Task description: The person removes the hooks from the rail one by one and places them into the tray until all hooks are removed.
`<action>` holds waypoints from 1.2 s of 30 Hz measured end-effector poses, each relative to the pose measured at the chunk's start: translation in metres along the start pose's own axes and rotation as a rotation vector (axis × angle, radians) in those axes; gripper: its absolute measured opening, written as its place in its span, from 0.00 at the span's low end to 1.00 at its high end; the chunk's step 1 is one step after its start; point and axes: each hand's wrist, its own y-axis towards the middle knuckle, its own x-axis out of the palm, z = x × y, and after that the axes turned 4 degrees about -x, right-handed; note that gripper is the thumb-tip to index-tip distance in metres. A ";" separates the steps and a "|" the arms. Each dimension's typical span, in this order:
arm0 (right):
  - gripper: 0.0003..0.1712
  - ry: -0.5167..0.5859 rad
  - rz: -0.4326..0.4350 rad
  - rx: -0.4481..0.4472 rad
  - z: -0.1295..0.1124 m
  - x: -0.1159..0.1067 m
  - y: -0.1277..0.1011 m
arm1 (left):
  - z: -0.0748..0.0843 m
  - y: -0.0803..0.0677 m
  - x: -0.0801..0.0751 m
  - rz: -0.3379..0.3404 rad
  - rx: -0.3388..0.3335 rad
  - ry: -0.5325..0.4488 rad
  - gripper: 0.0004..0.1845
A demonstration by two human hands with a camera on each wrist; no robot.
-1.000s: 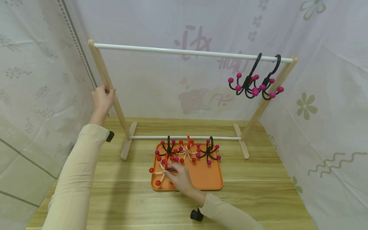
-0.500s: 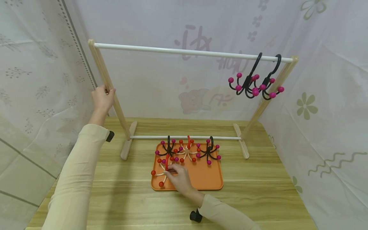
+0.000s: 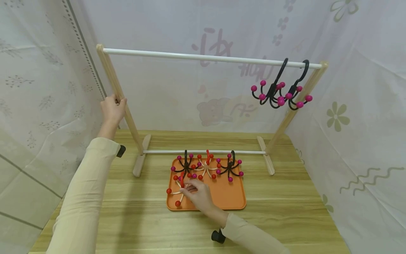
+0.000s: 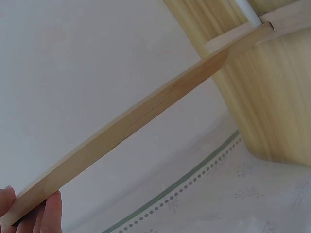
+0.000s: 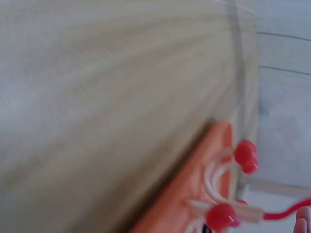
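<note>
In the head view my left hand (image 3: 113, 110) grips the left wooden post (image 3: 109, 72) of a garment rack. The left wrist view shows its thumb and fingers around the post (image 4: 116, 128). My right hand (image 3: 199, 195) is over an orange tray (image 3: 226, 197), with thumb and index finger slightly parted beside the red hook of a white octopus-style hanger (image 3: 175, 193) with red ball tips. This hanger sits at the tray's front left, partly hidden by the hand. In the right wrist view a fingertip (image 5: 302, 221) is close to the hanger's red hook (image 5: 286, 209).
Behind it on the tray stand a black hanger (image 3: 186, 165), a white hanger with a red hook (image 3: 207, 167) and another black hanger (image 3: 230, 165). Two black hangers with pink balls (image 3: 272, 91) hang at the right end of the rack's white top bar (image 3: 190, 56).
The white-and-red hanger has shifted slightly right and toward the tray's front. Its hook now leans left, away from my right fingers, which have loosened. My left hand keeps its hold.
</note>
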 end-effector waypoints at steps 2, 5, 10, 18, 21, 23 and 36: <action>0.12 -0.013 0.028 -0.023 -0.002 -0.007 0.006 | 0.000 0.000 0.000 0.004 0.001 -0.003 0.16; 0.12 -0.035 0.082 -0.070 -0.006 -0.024 0.019 | 0.000 0.000 0.000 0.001 0.002 -0.011 0.16; 0.10 -0.082 0.206 -0.123 -0.017 -0.067 0.050 | 0.000 0.000 -0.001 -0.003 -0.001 -0.014 0.16; 0.10 -0.135 0.323 -0.058 -0.042 -0.142 0.098 | -0.001 0.001 -0.001 0.005 0.003 -0.003 0.16; 0.11 -0.142 0.345 -0.043 -0.048 -0.165 0.111 | -0.001 0.001 -0.001 0.007 0.009 0.003 0.17; 0.11 -0.141 0.370 -0.051 -0.053 -0.178 0.119 | -0.001 0.001 -0.001 0.005 0.010 0.003 0.17; 0.14 -0.308 0.680 -0.126 -0.066 -0.259 0.170 | 0.000 0.000 -0.001 -0.011 -0.002 -0.008 0.17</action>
